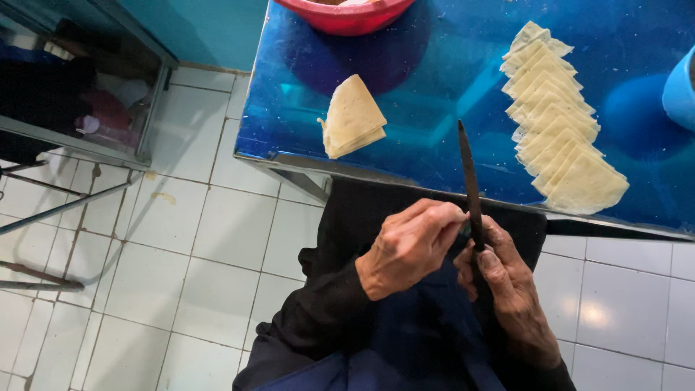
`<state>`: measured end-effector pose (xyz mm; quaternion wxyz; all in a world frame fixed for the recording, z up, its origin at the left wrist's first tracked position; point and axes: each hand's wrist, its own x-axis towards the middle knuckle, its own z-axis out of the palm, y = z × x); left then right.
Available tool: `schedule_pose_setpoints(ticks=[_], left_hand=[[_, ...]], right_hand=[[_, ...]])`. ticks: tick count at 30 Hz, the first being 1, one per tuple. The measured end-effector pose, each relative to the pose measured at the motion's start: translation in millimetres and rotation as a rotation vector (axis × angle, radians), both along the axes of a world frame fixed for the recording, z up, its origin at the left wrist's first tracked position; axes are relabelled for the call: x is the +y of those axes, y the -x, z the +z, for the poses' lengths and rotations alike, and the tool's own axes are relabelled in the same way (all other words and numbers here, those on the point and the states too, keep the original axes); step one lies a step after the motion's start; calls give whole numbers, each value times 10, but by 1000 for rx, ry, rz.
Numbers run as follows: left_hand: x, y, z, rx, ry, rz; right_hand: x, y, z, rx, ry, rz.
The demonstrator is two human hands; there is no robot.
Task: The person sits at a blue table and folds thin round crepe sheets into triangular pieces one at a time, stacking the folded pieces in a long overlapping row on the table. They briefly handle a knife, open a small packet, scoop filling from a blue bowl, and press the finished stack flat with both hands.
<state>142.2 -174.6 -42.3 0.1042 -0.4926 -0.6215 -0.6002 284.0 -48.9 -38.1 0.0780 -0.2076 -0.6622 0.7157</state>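
My right hand (507, 286) grips the handle of a dark knife (469, 177), whose thin blade points up over the front edge of the blue table (434, 94). My left hand (411, 245) has its fingertips curled at the base of the blade, next to my right thumb. Both hands hover above my lap, in front of the table. A small stack of pale triangular dough pieces (352, 117) lies on the table to the left of the blade. A long overlapping row of the same triangular dough pieces (557, 127) lies to the right.
A red bowl (347, 14) stands at the table's far edge and a light blue container (680, 90) at the right edge. White floor tiles (195, 239) spread to the left, with a metal-framed shelf (79, 108) at the upper left.
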Motion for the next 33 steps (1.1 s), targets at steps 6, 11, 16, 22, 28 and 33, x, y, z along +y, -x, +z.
schedule_pose_setpoints(ticks=[6,11,16,22,28,33], left_hand=[[21,6,-7,278,34,-28],[45,0,-40,350,35,-28],[63,-25,-88,313,34,-36],[37,-26,-40,-108,50,-136],[-37,45,4,-155,144,-175],[-43,66,-5,-156,185,-165]], right_hand=[[-30,-45,-60,113,52,-61],[-54,-53,-69,139,99,-81],[-87,15,-92,160,150,-125],[-111,-22,-77,159,237,-180],[-134,-34,-82,263,114,-116],[-110,-50,-82,172,79,-113]])
